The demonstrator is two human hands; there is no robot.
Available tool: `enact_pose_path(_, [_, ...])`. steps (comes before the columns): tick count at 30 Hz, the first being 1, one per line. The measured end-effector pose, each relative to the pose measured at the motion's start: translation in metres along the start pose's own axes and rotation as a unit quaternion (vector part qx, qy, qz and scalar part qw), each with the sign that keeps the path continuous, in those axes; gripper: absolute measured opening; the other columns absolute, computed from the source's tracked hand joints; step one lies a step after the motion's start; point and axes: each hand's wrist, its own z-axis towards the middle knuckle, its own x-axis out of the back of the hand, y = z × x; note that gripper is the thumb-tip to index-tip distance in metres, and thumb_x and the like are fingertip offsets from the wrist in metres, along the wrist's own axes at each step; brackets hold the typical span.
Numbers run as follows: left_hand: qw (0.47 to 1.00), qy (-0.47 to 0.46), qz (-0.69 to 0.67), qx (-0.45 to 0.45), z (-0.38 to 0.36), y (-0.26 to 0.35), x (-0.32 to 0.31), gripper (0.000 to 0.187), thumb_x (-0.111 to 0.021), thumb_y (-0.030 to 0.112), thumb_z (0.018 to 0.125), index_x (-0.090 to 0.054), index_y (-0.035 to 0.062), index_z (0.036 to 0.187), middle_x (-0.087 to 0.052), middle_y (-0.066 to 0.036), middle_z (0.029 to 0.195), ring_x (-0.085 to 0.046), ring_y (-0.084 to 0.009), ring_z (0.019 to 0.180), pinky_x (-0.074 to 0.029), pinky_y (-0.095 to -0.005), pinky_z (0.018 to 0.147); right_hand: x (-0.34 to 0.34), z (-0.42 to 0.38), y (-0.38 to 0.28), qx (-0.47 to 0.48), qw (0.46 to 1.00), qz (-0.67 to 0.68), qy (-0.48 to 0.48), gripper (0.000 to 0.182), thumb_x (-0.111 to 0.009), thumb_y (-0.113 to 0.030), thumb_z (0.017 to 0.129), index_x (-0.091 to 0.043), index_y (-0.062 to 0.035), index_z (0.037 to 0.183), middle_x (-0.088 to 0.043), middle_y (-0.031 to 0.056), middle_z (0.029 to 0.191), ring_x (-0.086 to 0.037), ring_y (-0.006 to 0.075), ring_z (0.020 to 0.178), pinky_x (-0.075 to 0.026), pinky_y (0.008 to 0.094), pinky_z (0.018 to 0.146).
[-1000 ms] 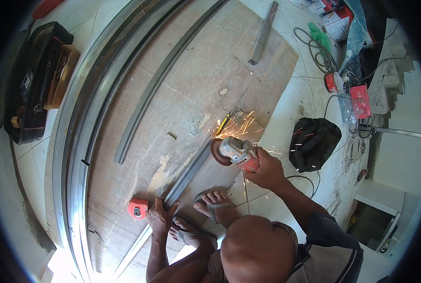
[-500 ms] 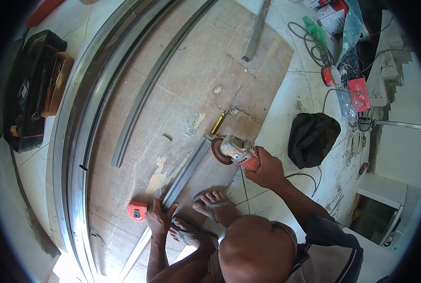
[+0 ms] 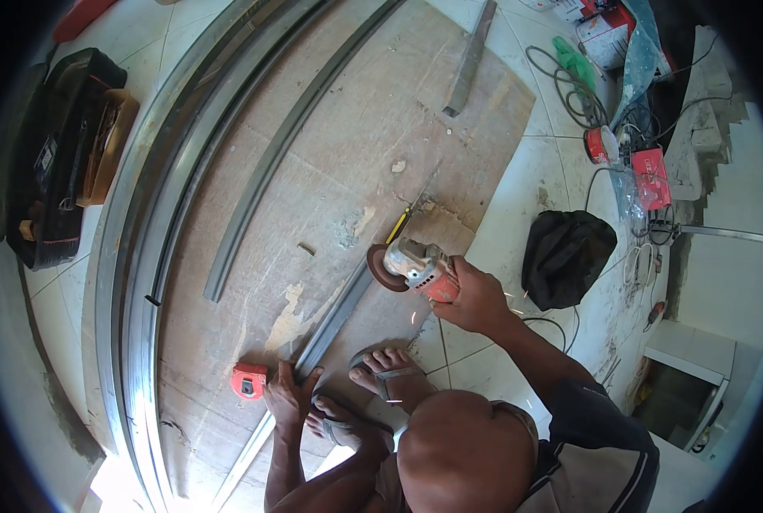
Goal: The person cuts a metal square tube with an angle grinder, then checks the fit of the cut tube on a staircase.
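My right hand (image 3: 476,299) is wrapped round the red and grey body of an angle grinder (image 3: 422,267). Its brown disc (image 3: 387,268) meets the upper end of a grey metal profile (image 3: 339,315), and small sparks show beside and below the grinder. Lower down, my left hand (image 3: 289,395) grips the same profile, fingers closed on it. A red tape measure (image 3: 249,381) lies just left of that hand. A yellow and black marker or knife (image 3: 399,224) rests on the board above the disc.
Long metal profiles (image 3: 169,205) run along the left of the wooden board (image 3: 330,171). A black tool case (image 3: 61,162) stands at far left. On the right lie a black bag (image 3: 570,258), cables (image 3: 570,85) and a red box (image 3: 649,178). Sandalled feet (image 3: 394,374) are near the profile.
The grinder and my right hand have shifted slightly left, bringing the disc over the profile's end. Sparks have appeared. My left hand has stayed in place.
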Motion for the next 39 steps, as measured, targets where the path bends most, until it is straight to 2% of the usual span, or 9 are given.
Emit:
enact_pose_path(6, [1.000, -0.003, 0.000, 0.006, -0.001, -0.001, -0.002, 0.055, -0.085, 0.051, 0.079, -0.055, 0.0054, 0.088, -0.061, -0.016, 0.066, -0.064, -0.0367, 0.060, -0.046, -0.0462, 0.053, -0.003, 0.003, -0.003, 0.012, 1.000, 0.006, 0.006, 0.055, -0.077, -0.033, 0.069, -0.049, -0.0026, 0.105, -0.067, 0.0208, 0.093, -0.068, 0.0435, 0.080, -0.055, 0.0510, 0.072])
enact_pose_path(15, [1.000, -0.008, 0.008, 0.016, -0.003, -0.003, -0.003, 0.054, -0.084, 0.051, 0.079, -0.057, 0.0054, 0.088, -0.062, -0.016, 0.067, -0.064, -0.0362, 0.061, -0.047, -0.0461, 0.054, 0.000, 0.001, -0.012, 0.008, 1.000, -0.012, 0.005, 0.056, -0.076, -0.032, 0.069, -0.051, -0.0016, 0.109, -0.068, 0.0213, 0.095, -0.069, 0.0440, 0.080, -0.056, 0.0506, 0.071])
enact_pose_path(21, [1.000, -0.002, 0.008, 0.019, 0.000, 0.003, 0.001, 0.055, -0.086, 0.050, 0.077, -0.057, 0.0057, 0.089, -0.061, -0.014, 0.065, -0.064, -0.0348, 0.059, -0.046, -0.0449, 0.053, 0.014, -0.021, -0.003, -0.060, 0.997, -0.036, -0.036, 0.059, -0.077, -0.033, 0.070, -0.053, -0.0029, 0.114, -0.069, 0.0199, 0.099, -0.070, 0.0428, 0.088, -0.055, 0.0511, 0.080])
enact_pose_path(23, [1.000, 0.008, 0.004, 0.007, 0.002, 0.004, 0.002, 0.055, -0.086, 0.050, 0.077, -0.057, 0.0056, 0.089, -0.061, -0.014, 0.065, -0.063, -0.0348, 0.058, -0.046, -0.0448, 0.052, 0.015, -0.027, -0.001, -0.102, 0.994, -0.020, -0.047, 0.062, -0.078, -0.034, 0.070, -0.053, -0.0036, 0.117, -0.069, 0.0198, 0.104, -0.069, 0.0421, 0.094, -0.054, 0.0512, 0.083])
enact_pose_path(27, [0.999, -0.020, 0.014, 0.024, 0.001, 0.004, 0.001, 0.055, -0.086, 0.050, 0.077, -0.057, 0.0055, 0.090, -0.061, -0.014, 0.065, -0.064, -0.0349, 0.059, -0.046, -0.0449, 0.053, 0.010, -0.028, 0.002, -0.121, 0.992, 0.019, -0.038, 0.061, -0.078, -0.034, 0.070, -0.054, -0.0037, 0.118, -0.069, 0.0199, 0.108, -0.069, 0.0418, 0.096, -0.055, 0.0505, 0.084])
enact_pose_path(30, [1.000, -0.008, 0.017, 0.009, 0.003, 0.006, 0.002, 0.055, -0.085, 0.050, 0.078, -0.057, 0.0055, 0.091, -0.062, -0.014, 0.065, -0.064, -0.0352, 0.059, -0.047, -0.0450, 0.053, 0.012, -0.017, -0.005, -0.104, 0.994, -0.002, -0.043, 0.061, -0.077, -0.033, 0.069, -0.054, -0.0037, 0.118, -0.069, 0.0197, 0.104, -0.069, 0.0418, 0.094, -0.054, 0.0505, 0.084])
enact_pose_path(33, [1.000, -0.005, 0.009, 0.013, 0.002, 0.005, 0.001, 0.055, -0.085, 0.051, 0.078, -0.058, 0.0053, 0.092, -0.062, -0.015, 0.066, -0.065, -0.0353, 0.059, -0.047, -0.0451, 0.053, 0.010, -0.009, -0.007, -0.053, 0.998, 0.004, -0.029, 0.058, -0.076, -0.033, 0.069, -0.053, -0.0027, 0.114, -0.069, 0.0200, 0.099, -0.070, 0.0424, 0.090, -0.055, 0.0502, 0.080])
enact_pose_path(35, [1.000, -0.015, 0.006, 0.017, 0.001, 0.004, 0.001, 0.055, -0.085, 0.051, 0.079, -0.058, 0.0051, 0.093, -0.063, -0.015, 0.066, -0.065, -0.0354, 0.060, -0.047, -0.0450, 0.053, 0.008, -0.004, -0.007, -0.005, 1.000, 0.024, 0.001, 0.056, -0.080, -0.029, 0.069, -0.052, -0.0011, 0.108, -0.067, 0.0216, 0.091, -0.068, 0.0454, 0.085, -0.055, 0.0502, 0.074])
enact_pose_path(39, [1.000, 0.000, 0.007, 0.012, 0.000, 0.005, 0.000, 0.055, -0.084, 0.052, 0.078, -0.060, 0.0047, 0.093, -0.064, -0.015, 0.067, -0.066, -0.0352, 0.060, -0.048, -0.0446, 0.054, 0.006, 0.008, -0.009, 0.015, 1.000, 0.013, -0.003, 0.056, -0.080, -0.030, 0.069, -0.051, -0.0004, 0.106, -0.067, 0.0219, 0.090, -0.067, 0.0454, 0.082, -0.054, 0.0498, 0.072])
